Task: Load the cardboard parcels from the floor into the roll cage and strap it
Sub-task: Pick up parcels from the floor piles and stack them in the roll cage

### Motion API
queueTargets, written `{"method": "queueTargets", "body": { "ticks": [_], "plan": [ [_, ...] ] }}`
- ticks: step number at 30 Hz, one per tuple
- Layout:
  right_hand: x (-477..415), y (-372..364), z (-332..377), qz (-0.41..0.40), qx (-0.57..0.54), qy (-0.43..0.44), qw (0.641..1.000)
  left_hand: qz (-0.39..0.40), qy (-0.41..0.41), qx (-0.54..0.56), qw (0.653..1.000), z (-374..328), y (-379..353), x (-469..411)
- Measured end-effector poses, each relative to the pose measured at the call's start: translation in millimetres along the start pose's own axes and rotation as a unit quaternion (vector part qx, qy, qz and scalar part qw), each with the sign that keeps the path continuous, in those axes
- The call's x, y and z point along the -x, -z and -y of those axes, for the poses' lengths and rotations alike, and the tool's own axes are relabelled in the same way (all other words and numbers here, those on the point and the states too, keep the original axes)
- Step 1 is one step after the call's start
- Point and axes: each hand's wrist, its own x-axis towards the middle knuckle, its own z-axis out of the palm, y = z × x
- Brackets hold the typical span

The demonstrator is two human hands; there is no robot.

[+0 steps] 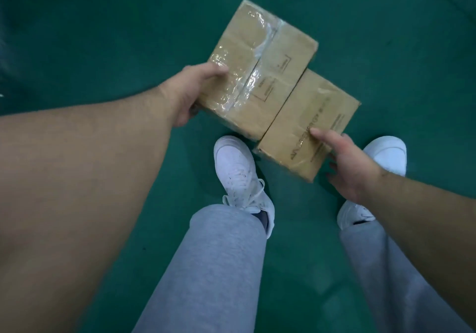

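Two cardboard parcels lie side by side, touching, over the green floor. The larger taped parcel [260,67] is on the left, with clear tape down its middle. My left hand [192,91] grips its near-left corner, thumb on top and fingers underneath. The smaller parcel [309,123] with printed text sits to its right. My right hand [347,165] holds its near-right corner, thumb on the top face and fingers curled round the edge. The roll cage and strap are out of view.
The green floor [103,36] spreads all around. My two white sneakers [239,175] [383,154] stand just below the parcels, with grey trouser legs [213,268] in the lower frame.
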Motion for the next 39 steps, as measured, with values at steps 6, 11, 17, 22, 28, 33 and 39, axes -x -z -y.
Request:
{"method": "queueTargets", "body": {
  "ticks": [6,11,17,22,28,33,39],
  "plan": [
    [54.5,9.0,-1.3,0.080,-0.058,-0.022,0.995,0.047,0.049,0.053,0.996,25.6,14.3,51.3],
    [152.5,22.2,25.2,0.038,-0.086,-0.052,0.994,0.021,0.111,0.130,0.985,28.6,7.7,168.2],
    [307.2,28.0,94.0,0.001,0.072,-0.023,0.997,-0.020,0.152,0.280,0.948,29.9,-8.0,354.1],
    [442.7,31.2,124.2,0.023,0.231,0.012,0.973,-0.067,0.129,0.411,0.900,51.1,-36.5,514.4],
    [583.3,17.4,95.2,0.037,0.444,0.074,0.892,-0.099,0.129,0.589,0.791,114.5,-103.8,684.2],
    [651.3,0.1,14.9,0.102,0.588,0.120,0.793,-0.121,0.109,0.731,0.663,207.9,-175.8,780.7],
    [693.1,-13.8,-145.1,0.171,0.723,0.123,0.658,-0.179,0.084,0.856,0.478,341.0,-291.1,861.1]
  ]
}}
